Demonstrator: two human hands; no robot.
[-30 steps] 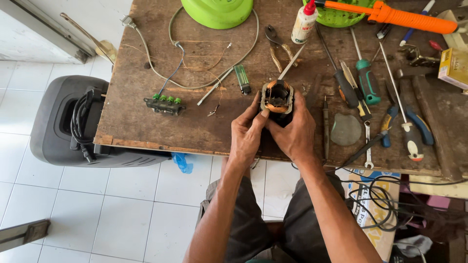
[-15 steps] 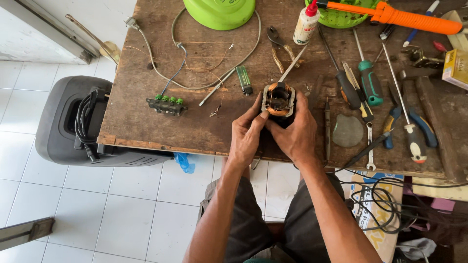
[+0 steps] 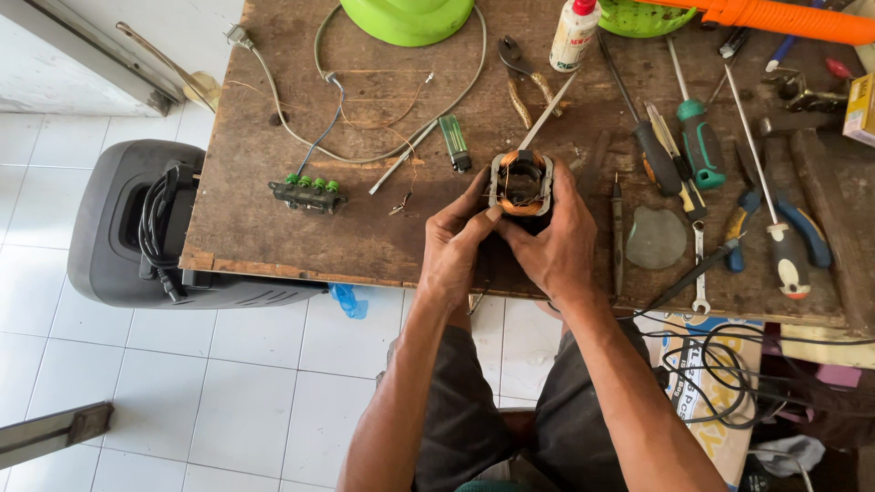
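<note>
Hardly anything is shifting since earlier: I am seeing left hand (image 3: 453,248) and right hand (image 3: 550,246) still gripping the copper-wound motor stator (image 3: 520,183) over the wooden surface (image 3: 365,237).

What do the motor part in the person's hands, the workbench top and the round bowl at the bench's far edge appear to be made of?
Motor part: copper windings, orange-brown coils, in a grey, seemingly metal frame. Workbench top: bare worn wood, with grain and stains. Bowl: probably plastic, smooth uniform lime green.

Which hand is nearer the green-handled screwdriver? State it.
Right. The right hand grips the motor coil on the side toward the green-handled screwdriver; the left hand holds the coil's far side.
</note>
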